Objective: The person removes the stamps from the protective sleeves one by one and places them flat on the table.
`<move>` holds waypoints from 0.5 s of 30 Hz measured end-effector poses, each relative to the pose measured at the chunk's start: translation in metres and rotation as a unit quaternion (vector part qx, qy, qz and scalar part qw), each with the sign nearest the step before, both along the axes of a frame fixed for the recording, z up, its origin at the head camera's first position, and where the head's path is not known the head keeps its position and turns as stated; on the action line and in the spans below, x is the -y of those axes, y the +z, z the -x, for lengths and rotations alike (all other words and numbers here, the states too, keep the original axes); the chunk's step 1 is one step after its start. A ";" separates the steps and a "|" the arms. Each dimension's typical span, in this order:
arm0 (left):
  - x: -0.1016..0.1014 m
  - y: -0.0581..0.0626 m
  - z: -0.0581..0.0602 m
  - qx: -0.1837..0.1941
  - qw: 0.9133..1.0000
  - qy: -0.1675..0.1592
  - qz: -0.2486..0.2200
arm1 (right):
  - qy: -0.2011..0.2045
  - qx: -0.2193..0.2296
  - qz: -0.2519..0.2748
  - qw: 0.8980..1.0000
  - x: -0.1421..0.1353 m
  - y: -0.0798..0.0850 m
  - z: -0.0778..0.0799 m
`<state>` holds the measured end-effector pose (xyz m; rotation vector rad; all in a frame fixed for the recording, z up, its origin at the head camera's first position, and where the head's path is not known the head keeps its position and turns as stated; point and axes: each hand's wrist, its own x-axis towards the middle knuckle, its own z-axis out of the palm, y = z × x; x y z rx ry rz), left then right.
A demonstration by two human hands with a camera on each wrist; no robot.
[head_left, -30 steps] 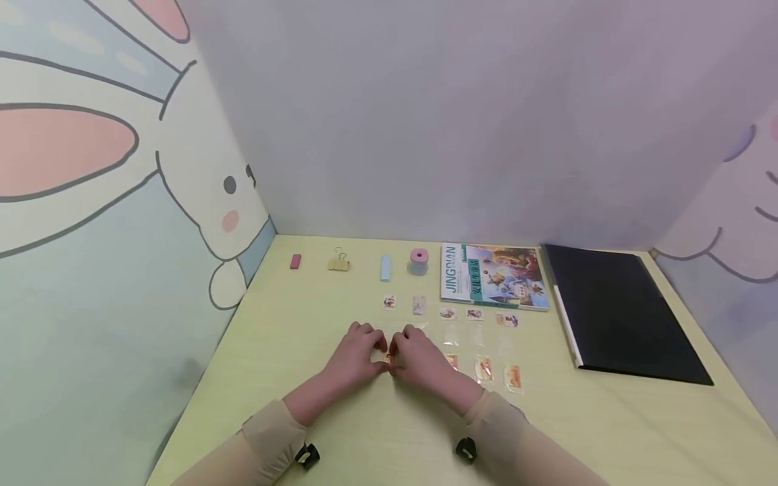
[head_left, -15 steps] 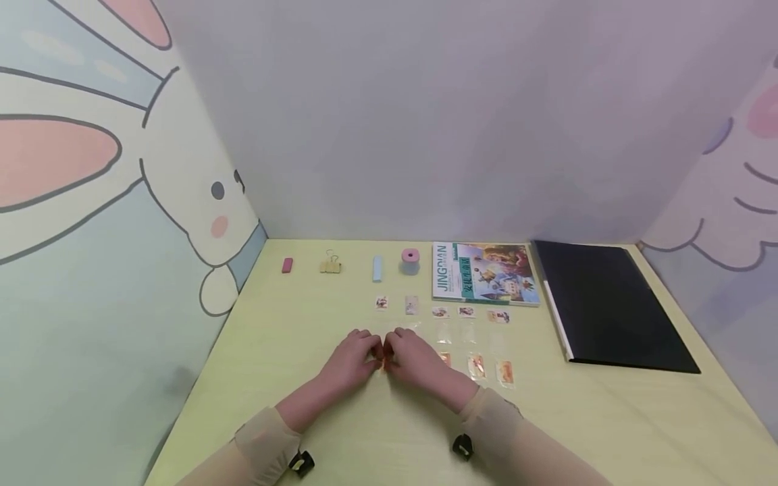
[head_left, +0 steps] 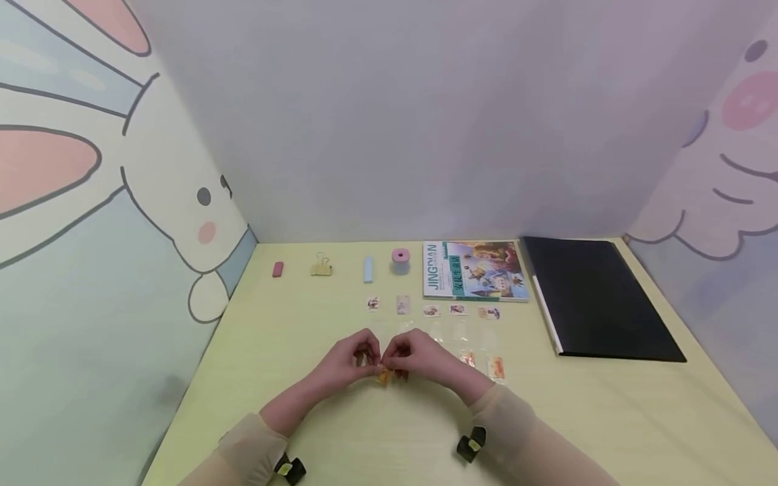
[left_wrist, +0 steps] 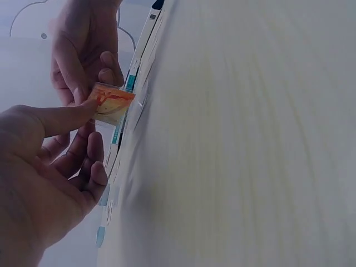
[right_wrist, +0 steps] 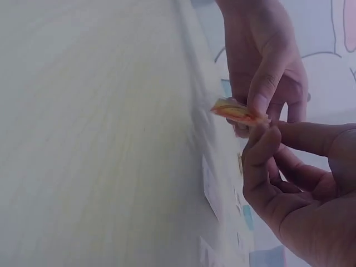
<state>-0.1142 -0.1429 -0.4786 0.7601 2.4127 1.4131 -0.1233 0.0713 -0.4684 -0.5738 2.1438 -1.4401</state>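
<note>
Between both hands, a small orange picture card in a clear plastic sleeve is held a little above the table. In the left wrist view its picture side shows; the right wrist view shows it tilted, nearly edge-on. My left hand pinches the card with its thumb over the face, partly hiding it. With thumb and fingertips, my right hand pinches the upper end of the sleeve. To the right lie an orange sleeved card and another orange sleeved card, partly behind my right hand.
Small picture cards lie in a row beyond the hands, with clear sleeves nearer. At the back are a pink block, binder clip, blue stick, pink-topped container, book and black folder.
The hands have lifted and tilted the orange card, and their fingers have shifted on it, so more of it shows. The head view has turned slightly, moving the tabletop things left in it.
</note>
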 end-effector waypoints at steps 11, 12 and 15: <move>0.002 -0.006 0.000 0.074 0.993 -0.019 -0.092 | 0.050 0.117 0.113 0.985 -0.011 -0.002 -0.004; 0.002 -0.006 0.000 0.078 0.992 -0.020 -0.097 | 0.051 0.117 0.114 0.985 -0.012 -0.003 -0.004; 0.000 -0.005 -0.001 0.095 0.990 -0.015 -0.104 | 0.043 0.100 0.111 0.988 -0.012 -0.004 -0.005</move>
